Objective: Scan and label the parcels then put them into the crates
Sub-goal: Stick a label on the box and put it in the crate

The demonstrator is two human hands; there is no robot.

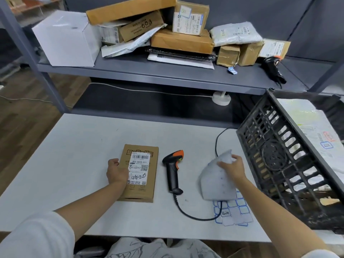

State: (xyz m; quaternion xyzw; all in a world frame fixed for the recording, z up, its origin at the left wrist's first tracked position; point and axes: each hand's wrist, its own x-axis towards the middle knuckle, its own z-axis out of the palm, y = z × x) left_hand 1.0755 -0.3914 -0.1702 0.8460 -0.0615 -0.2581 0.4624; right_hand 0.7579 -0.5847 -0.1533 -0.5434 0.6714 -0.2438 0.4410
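Down on the pale table [74, 146], the left hand [116, 173] rests on the near-left part of a flat cardboard parcel [138, 174], fingers curled loosely against its left edge and thumb side lying on the white shipping label [139, 167]; whether it truly grips the box or only steadies it cannot be told. The parcel lies flat, label up, left of centre. Just right of it, apart from both hands, a black and orange scanner [173, 170] lies on the table, its cable [195, 215] curling toward the near right. The right hand [231, 164] pinches the far corner of a translucent backing sheet [216, 181], lifting it so it bows up over a sheet of blue-bordered stickers [234, 211] that lies flat beneath. At the right edge stands a black slatted crate [275, 161], tilted, with pale bagged parcels [316, 131] inside. On the far shelf [149, 71] sit piled boxes and mailers [182, 40] and a second scanner [272, 68].
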